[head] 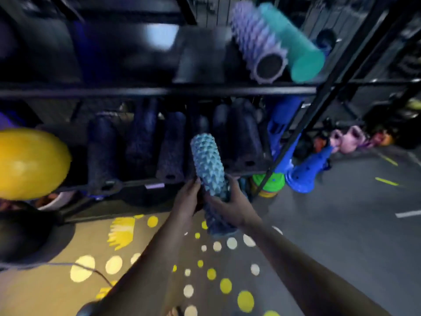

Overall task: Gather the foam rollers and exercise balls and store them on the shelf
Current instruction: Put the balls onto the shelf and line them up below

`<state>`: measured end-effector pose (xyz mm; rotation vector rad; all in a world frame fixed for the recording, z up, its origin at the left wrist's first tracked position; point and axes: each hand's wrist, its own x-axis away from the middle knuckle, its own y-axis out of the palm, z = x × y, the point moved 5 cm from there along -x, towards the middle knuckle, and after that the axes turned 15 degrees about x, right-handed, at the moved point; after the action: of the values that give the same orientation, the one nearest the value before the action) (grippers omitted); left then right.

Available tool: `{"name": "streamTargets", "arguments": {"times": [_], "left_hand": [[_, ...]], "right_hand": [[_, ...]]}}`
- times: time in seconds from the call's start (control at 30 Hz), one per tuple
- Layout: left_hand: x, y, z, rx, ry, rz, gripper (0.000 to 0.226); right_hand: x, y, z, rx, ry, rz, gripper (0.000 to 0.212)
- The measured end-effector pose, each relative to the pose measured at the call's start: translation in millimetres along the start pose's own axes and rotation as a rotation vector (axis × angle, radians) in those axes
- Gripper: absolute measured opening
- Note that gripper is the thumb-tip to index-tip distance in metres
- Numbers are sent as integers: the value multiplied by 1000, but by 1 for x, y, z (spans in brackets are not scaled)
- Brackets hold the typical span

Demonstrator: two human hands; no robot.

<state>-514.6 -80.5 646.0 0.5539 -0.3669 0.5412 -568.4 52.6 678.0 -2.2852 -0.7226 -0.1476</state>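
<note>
While both hands are holding the blue spiked foam roller (208,163) in front of the black shelf (136,91), the left hand (188,198) is closing its grip on the roller's left side and the right hand (231,202) is curling its grip round the right side. The roller's far end is pointing toward the lower tier, where dark rollers (169,144) are lying side by side. A purple ridged roller (255,39) and a teal roller (293,39) are resting together on the tier above, and a yellow ball (29,163) is sitting at the left.
</note>
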Motion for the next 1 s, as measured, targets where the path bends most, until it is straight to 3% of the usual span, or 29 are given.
{"name": "streamTargets", "arguments": {"times": [0.1, 0.23, 0.3, 0.37, 0.5, 0.57, 0.7, 0.87, 1.0], "left_hand": [[-4, 32, 77, 0, 165, -16, 26], [-11, 75, 146, 12, 338, -47, 18], [-25, 96, 175, -9, 407, -45, 27], [-35, 121, 204, -49, 474, -36, 43], [-53, 140, 235, -62, 501, 40, 31], [-57, 133, 234, -103, 501, 90, 30], [-44, 87, 229, -150, 529, 233, 29], [-15, 1, 206, -148, 475, 479, 22], [18, -43, 194, -148, 400, 559, 19]], "right_hand": [[-16, -42, -54, -49, -91, 142, 93], [-29, -97, -105, -79, -210, 285, 76], [-48, -128, -128, -40, -266, 341, 73], [-72, -158, -153, 18, -319, 366, 75], [-128, -195, -192, 146, -296, 338, 87], [-155, -205, -204, 249, -258, 310, 88], [-213, -202, -224, 490, -181, 263, 65], [-263, -194, -248, 780, -152, 318, 60], [-252, -168, -293, 1064, -340, 480, 56]]}}
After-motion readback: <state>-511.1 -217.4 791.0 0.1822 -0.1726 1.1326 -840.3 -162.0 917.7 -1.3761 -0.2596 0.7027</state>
